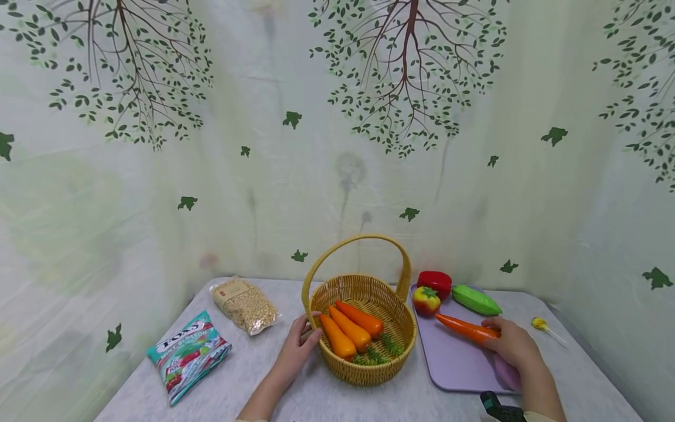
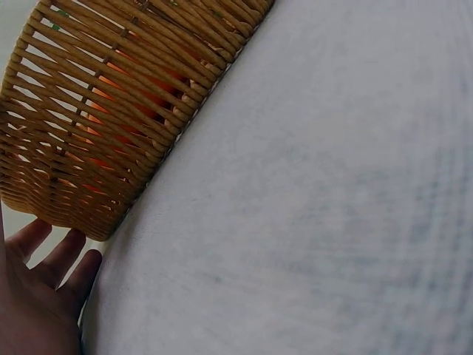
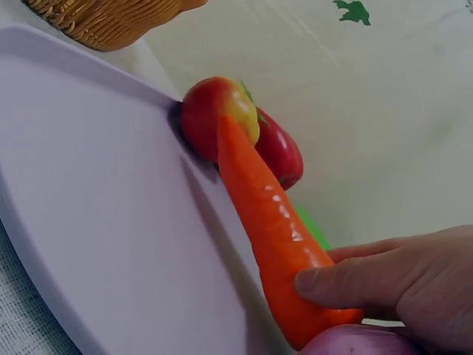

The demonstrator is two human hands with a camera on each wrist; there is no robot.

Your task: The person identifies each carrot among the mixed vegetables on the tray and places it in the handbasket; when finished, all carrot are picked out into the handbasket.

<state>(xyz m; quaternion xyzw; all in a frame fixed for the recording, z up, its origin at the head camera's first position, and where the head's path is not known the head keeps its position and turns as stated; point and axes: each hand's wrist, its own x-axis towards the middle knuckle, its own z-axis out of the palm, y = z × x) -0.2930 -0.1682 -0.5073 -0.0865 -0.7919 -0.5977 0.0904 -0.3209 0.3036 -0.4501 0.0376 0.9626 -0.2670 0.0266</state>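
A woven wicker basket [image 1: 371, 375] with a tall arched handle stands mid-table, holding three orange carrots [image 1: 349, 328] with green tops. My left hand [image 1: 295, 344] rests against its left side by the handle's base. In the left wrist view its fingers [image 2: 60, 260] stretch along the weave; the thumb is out of sight there. With thumb and fingers, my right hand [image 1: 510, 343] grips another carrot [image 3: 277, 229] by its thick end, over the lilac tray [image 1: 443, 372]. The carrot's tip points left toward a red-yellow fruit [image 1: 426, 301]. Beneath that hand lies a purple vegetable [image 3: 358, 342], partly hidden.
On the tray's far part are a red pepper [image 1: 435, 283] and a green vegetable [image 1: 477, 300]. A lollipop [image 1: 548, 331] lies right of the tray. Left of the basket lie a bag of grains [image 1: 245, 305] and a teal snack bag [image 1: 190, 356]. Printed curtains [image 1: 358, 193] surround the table.
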